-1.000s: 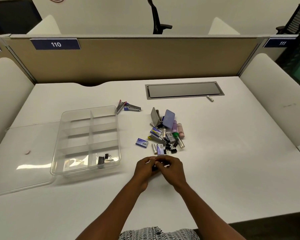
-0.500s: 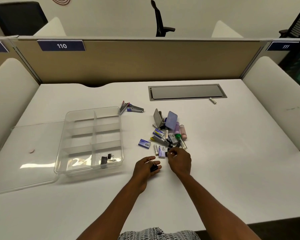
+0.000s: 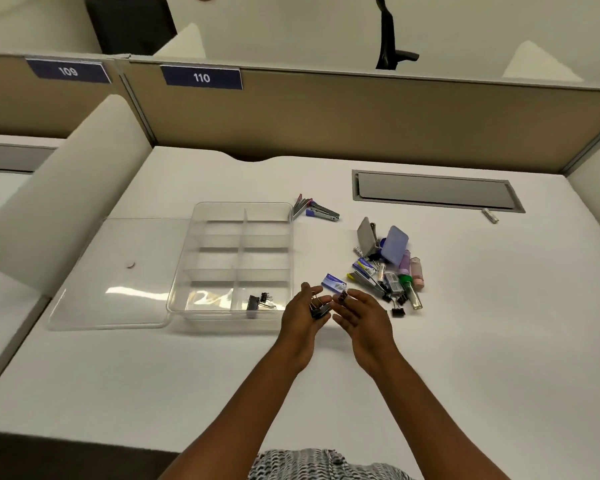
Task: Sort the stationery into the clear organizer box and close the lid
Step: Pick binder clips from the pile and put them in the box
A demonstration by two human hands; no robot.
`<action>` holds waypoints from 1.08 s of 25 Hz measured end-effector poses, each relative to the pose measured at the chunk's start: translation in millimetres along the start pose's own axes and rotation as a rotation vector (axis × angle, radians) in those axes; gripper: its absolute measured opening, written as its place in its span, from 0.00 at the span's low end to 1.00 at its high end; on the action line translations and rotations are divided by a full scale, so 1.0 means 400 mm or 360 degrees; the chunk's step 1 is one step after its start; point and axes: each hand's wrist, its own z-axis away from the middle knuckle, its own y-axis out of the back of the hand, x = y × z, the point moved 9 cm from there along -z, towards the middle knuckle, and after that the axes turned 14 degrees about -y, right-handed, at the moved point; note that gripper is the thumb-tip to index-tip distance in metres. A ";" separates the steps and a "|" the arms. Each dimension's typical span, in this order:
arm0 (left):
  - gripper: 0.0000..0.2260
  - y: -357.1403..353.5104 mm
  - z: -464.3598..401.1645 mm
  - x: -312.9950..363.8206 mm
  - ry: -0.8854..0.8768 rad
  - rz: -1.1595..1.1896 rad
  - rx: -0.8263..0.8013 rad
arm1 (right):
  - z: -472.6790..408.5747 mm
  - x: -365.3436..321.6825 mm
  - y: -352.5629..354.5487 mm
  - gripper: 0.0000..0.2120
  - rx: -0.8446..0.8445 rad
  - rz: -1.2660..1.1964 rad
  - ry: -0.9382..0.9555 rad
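Currently, over the worktop (image 3: pixel 465 341), both hands sit just right of the clear organizer box (image 3: pixel 236 261). Left hand (image 3: pixel 303 313): grip cupped around a small cluster of black binder clips (image 3: pixel 319 310). Right hand (image 3: pixel 361 315): grip pinches one more small dark clip (image 3: pixel 342 296) at the fingertips, close to the left palm.

Judgement: the step is gathering clips into one hand before the drop. Best to pass the pinched clip into the left palm, keep the palm level so none slide off, then carry left and tip them into the compartment nearest the left grip.

Lid (image 3: pixel 111 278): open, flat on the far side of the box. Box: eight compartments; only the near right one is filled, with a few black binder clips (image 3: pixel 258 301). Stationery pile (image 3: pixel 388 268): unsorted, beyond and right of the right grip. One loose clip (image 3: pixel 398 311) just right of it.
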 end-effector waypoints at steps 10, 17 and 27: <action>0.31 0.149 -0.040 0.149 -0.0170 0.0074 0.0229 | -0.003 0.116 -0.313 0.32 -0.0375 0.0078 -0.0247; 0.36 0.198 -0.085 0.183 0.0024 -0.0021 0.0175 | -0.022 0.125 -0.375 0.40 -0.0408 0.0252 -0.0401; 0.26 0.155 -0.077 0.186 -0.0172 -0.0175 0.0076 | -0.011 0.010 -0.209 0.16 -0.0050 0.0420 0.0112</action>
